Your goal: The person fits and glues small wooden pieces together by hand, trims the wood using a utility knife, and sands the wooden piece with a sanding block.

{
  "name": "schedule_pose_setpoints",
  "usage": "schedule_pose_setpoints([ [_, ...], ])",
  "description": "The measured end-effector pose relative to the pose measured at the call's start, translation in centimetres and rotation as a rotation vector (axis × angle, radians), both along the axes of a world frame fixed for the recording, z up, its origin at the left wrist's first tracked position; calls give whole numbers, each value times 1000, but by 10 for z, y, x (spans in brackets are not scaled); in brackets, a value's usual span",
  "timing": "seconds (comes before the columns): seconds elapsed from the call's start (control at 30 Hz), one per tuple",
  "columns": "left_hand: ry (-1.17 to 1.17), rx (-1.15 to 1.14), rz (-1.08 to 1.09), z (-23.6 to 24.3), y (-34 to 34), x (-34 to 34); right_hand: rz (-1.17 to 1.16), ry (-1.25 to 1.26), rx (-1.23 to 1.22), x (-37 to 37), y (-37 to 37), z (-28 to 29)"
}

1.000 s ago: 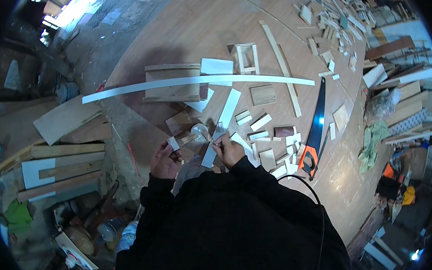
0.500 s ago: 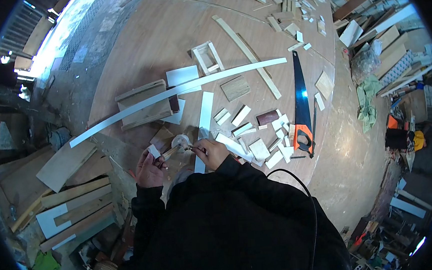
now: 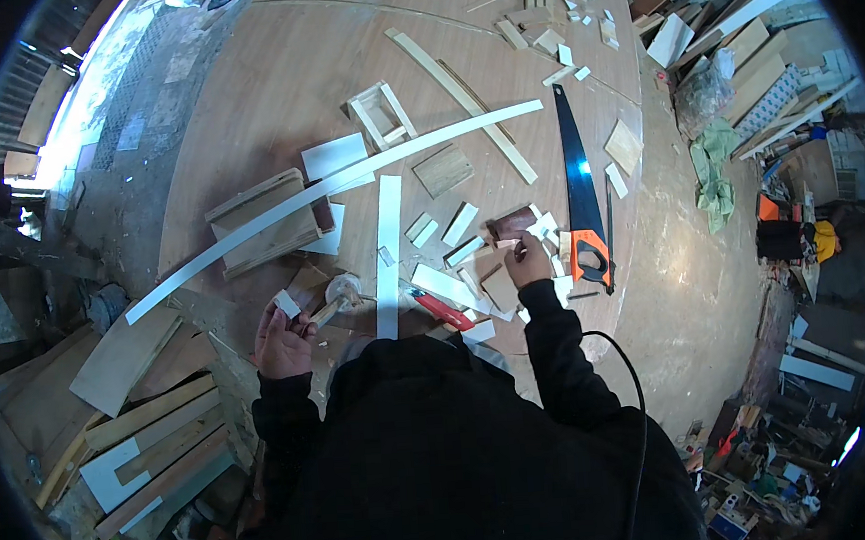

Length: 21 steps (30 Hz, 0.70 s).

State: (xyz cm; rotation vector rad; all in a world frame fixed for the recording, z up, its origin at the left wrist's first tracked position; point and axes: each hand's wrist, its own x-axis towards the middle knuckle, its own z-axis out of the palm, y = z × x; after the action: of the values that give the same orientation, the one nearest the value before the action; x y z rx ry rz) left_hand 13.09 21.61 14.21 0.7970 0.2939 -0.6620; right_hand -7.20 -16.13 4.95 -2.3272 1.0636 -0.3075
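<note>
My left hand (image 3: 285, 342) is closed on a small white-faced wooden block (image 3: 287, 303), held up at the fingertips. A pale wooden stick (image 3: 327, 311) runs from beside those fingers to a round whitish pot (image 3: 345, 288); whether the hand grips it too is unclear. My right hand (image 3: 529, 261) is over a cluster of small wood offcuts, its fingers bent in a pinch. What lies between them, if anything, is hidden. Next to it are a dark brown block (image 3: 512, 222) and a pale block (image 3: 500, 289). A red-handled tool (image 3: 443, 309) lies between my hands.
A long white strip (image 3: 336, 181) crosses the table (image 3: 270, 91) above a shallow wooden box (image 3: 264, 222). Farther off stands a small wooden frame (image 3: 382, 115). An orange-handled handsaw (image 3: 579, 179) lies at the right. Timber boards (image 3: 153, 430) are stacked at lower left.
My right hand has moved right, from the whitish pot to the offcuts, uncovering the red-handled tool. My left hand still holds the white-faced block. The whole view has shifted slightly.
</note>
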Motion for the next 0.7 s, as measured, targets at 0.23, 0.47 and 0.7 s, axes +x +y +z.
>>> schedule_pose_setpoints([
  [0.23,-15,-67,-74,15,-23,2,119,807,-98,-31,35,8],
  [0.47,-70,-172,-199,44,-55,-12,-91,599,-216,-51,43,-26],
  [0.7,-133,-184,-318,74,-76,-48,-22,72,262,-51,34,8],
])
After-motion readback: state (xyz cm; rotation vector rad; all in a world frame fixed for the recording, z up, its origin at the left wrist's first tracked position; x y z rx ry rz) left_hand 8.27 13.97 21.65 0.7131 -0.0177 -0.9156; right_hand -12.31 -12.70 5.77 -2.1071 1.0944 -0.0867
